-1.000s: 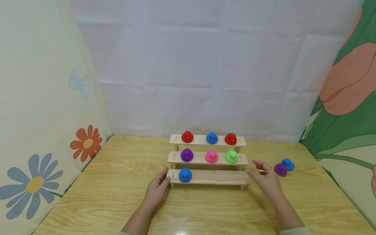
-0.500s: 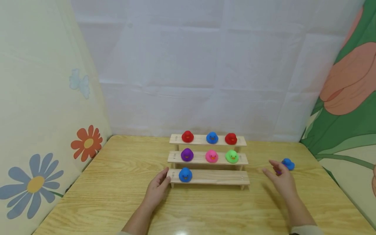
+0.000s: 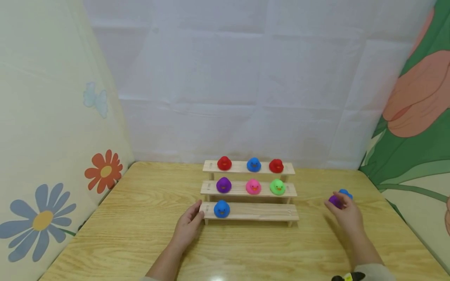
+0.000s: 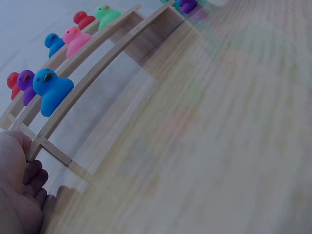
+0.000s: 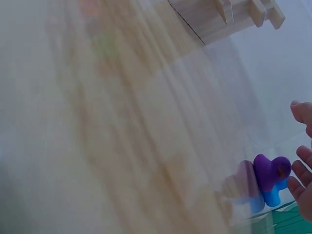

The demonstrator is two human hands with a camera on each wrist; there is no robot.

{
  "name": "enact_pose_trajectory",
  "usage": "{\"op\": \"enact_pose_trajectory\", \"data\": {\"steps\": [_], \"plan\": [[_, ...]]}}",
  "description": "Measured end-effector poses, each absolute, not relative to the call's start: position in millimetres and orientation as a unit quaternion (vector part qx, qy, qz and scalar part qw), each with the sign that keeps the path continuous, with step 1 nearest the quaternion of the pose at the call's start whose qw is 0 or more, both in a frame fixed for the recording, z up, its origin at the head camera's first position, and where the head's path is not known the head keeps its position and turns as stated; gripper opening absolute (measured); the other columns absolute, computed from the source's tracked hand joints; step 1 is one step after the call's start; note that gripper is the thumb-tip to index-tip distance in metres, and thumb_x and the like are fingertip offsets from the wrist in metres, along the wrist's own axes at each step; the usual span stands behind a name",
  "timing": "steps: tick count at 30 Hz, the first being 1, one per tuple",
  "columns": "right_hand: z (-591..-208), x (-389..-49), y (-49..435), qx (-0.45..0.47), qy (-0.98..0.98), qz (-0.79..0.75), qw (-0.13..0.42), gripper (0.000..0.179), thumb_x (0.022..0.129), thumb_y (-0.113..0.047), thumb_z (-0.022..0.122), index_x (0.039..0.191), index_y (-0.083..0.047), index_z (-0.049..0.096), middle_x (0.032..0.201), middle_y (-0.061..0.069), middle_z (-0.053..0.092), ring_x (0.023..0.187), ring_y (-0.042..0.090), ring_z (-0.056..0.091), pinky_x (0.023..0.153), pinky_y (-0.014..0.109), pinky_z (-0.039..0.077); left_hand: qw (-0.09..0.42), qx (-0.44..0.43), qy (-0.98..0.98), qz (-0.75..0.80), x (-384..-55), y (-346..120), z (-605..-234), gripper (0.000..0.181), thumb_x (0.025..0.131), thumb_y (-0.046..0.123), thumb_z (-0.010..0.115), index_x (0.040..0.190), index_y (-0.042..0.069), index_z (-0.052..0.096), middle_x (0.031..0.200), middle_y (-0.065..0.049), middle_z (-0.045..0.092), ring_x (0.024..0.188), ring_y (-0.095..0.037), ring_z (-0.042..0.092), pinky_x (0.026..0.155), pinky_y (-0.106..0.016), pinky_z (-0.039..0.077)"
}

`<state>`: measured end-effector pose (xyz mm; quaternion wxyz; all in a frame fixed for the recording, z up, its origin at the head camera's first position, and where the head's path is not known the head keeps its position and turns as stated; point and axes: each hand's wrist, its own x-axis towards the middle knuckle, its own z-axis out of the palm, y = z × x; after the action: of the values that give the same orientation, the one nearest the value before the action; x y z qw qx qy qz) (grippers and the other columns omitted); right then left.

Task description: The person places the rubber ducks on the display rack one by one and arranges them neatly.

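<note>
A three-step wooden stand (image 3: 261, 212) carries several rubber ducks. My left hand (image 3: 187, 226) holds the left end of its lowest step, thumb at the edge and fingers curled below in the left wrist view. Beside that hand, a blue duck (image 3: 222, 209) sits on the lowest step. To the right of the stand, my right hand (image 3: 348, 218) is at a purple duck (image 3: 335, 201) on the table, partly hiding it. In the right wrist view a gap shows between thumb and fingers, which stand around the purple duck's side. Another blue duck (image 3: 346, 192) lies just behind it.
The middle step bears a purple duck (image 3: 224, 185), a pink duck (image 3: 253, 187) and a green duck (image 3: 277, 187). On the top step are two red ducks and a blue duck (image 3: 254, 164). A white cloth (image 3: 246, 97) hangs behind the wood-grain table (image 3: 147, 195).
My right hand has moved right, from the stand's right end to the purple duck on the table. The left hand and the stand have stayed in place.
</note>
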<state>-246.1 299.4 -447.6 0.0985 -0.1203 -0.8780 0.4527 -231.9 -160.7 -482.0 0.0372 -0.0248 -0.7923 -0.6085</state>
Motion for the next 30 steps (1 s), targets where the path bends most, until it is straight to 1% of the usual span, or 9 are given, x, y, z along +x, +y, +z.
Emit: {"op": "enact_pose_trajectory", "data": {"steps": [2,4,6,9,19,22,24,26,30], "plan": [[-449,-247,302,-0.123,-0.88,0.449,0.098,0.061,0.095,-0.03,0.064,0.142,0.001,0.044,0.144,0.03,0.044,0.127,0.041,0.045,0.092,0.022,0.044,0.038,-0.024,-0.793,-0.607,-232,-161,-482,0.049,0.102,0.012,0.049,0.147,-0.006,0.037,0.15,-0.025,0.041,0.142,-0.037,0.038,0.117,-0.048,0.032],[-450,-248,304,-0.125,-0.88,0.448,0.097,0.061,0.095,-0.029,0.063,0.143,0.002,0.042,0.144,0.031,0.042,0.125,0.043,0.044,0.099,0.04,0.046,0.039,-0.023,-0.795,-0.605,-232,-161,-482,0.049,0.102,0.013,0.049,0.147,-0.006,0.037,0.15,-0.025,0.041,0.142,-0.036,0.038,0.117,-0.048,0.032],[-452,-249,306,-0.128,-0.88,0.448,0.095,0.061,0.096,-0.028,0.063,0.143,0.003,0.041,0.145,0.032,0.041,0.125,0.043,0.043,0.103,0.049,0.044,0.039,-0.022,-0.795,-0.604,-232,-161,-483,0.049,0.102,0.013,0.049,0.146,-0.006,0.038,0.15,-0.025,0.042,0.141,-0.036,0.039,0.117,-0.047,0.033],[-454,-251,310,-0.129,-0.883,0.441,0.096,0.061,0.096,-0.028,0.063,0.143,0.004,0.042,0.145,0.032,0.04,0.125,0.044,0.044,0.101,0.048,0.045,0.04,-0.024,-0.795,-0.605,-232,-161,-483,0.049,0.102,0.012,0.049,0.146,-0.006,0.038,0.149,-0.025,0.043,0.141,-0.037,0.039,0.117,-0.048,0.033],[-454,-252,314,-0.116,-0.894,0.425,0.084,0.062,0.096,-0.028,0.062,0.144,0.004,0.041,0.144,0.033,0.041,0.124,0.047,0.048,0.081,0.02,0.047,0.041,-0.032,-0.792,-0.608,-232,-161,-483,0.049,0.102,0.011,0.049,0.146,-0.008,0.037,0.15,-0.026,0.042,0.141,-0.037,0.039,0.117,-0.048,0.033],[-454,-252,313,-0.109,-0.896,0.423,0.082,0.063,0.096,-0.029,0.062,0.144,0.005,0.04,0.144,0.034,0.041,0.126,0.048,0.046,0.088,0.027,0.051,0.041,-0.03,-0.793,-0.607,-232,-161,-483,0.049,0.102,0.011,0.049,0.146,-0.007,0.037,0.149,-0.026,0.042,0.141,-0.036,0.039,0.117,-0.047,0.033],[-455,-252,313,-0.106,-0.895,0.425,0.083,0.062,0.096,-0.027,0.062,0.144,0.006,0.039,0.144,0.035,0.04,0.128,0.048,0.045,0.096,0.036,0.052,0.043,-0.029,-0.795,-0.604,-232,-161,-483,0.049,0.102,0.011,0.049,0.146,-0.007,0.038,0.149,-0.026,0.042,0.14,-0.037,0.04,0.117,-0.048,0.033],[-455,-253,313,-0.104,-0.893,0.43,0.08,0.063,0.096,-0.026,0.061,0.145,0.007,0.038,0.145,0.036,0.038,0.13,0.05,0.042,0.107,0.053,0.045,0.045,-0.028,-0.798,-0.601,-233,-161,-484,0.048,0.102,0.011,0.049,0.146,-0.007,0.038,0.149,-0.026,0.043,0.14,-0.037,0.04,0.117,-0.048,0.034],[-459,-257,317,-0.112,-0.884,0.449,0.069,0.064,0.096,-0.024,0.061,0.146,0.007,0.034,0.15,0.036,0.03,0.137,0.051,0.036,0.114,0.056,0.037,0.045,-0.024,-0.799,-0.599,-234,-161,-485,0.048,0.102,0.012,0.049,0.146,-0.006,0.039,0.149,-0.024,0.044,0.14,-0.036,0.04,0.117,-0.048,0.034]]}}
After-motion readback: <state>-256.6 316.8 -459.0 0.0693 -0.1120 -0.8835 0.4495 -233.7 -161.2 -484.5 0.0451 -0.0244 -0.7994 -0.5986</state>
